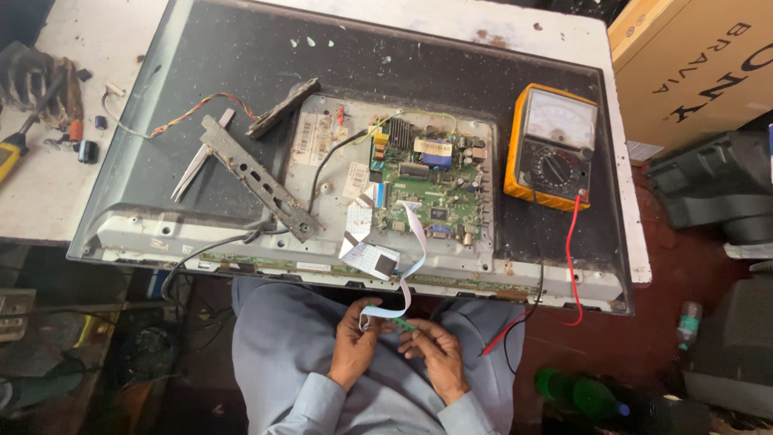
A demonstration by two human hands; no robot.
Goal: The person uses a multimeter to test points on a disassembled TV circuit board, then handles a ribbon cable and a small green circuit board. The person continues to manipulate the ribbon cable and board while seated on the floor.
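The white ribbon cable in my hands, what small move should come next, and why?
Probably steady the free end before anything else. Your left hand and right hand pinch the white ribbon cable over your lap, with a small green piece at its tip, while it loops back up to the green circuit board. Pulling could strain that loop.

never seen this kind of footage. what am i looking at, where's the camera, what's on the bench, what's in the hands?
One picture, from a camera worn on a person's head, looking down at their lap and bench. On the bench lies a flat TV panel, face down, back removed, with a green circuit board exposed. An orange analog multimeter rests on it, and tweezers beside a loose metal bracket. The left hand and right hand together hold the end of a white ribbon cable coming from the board.
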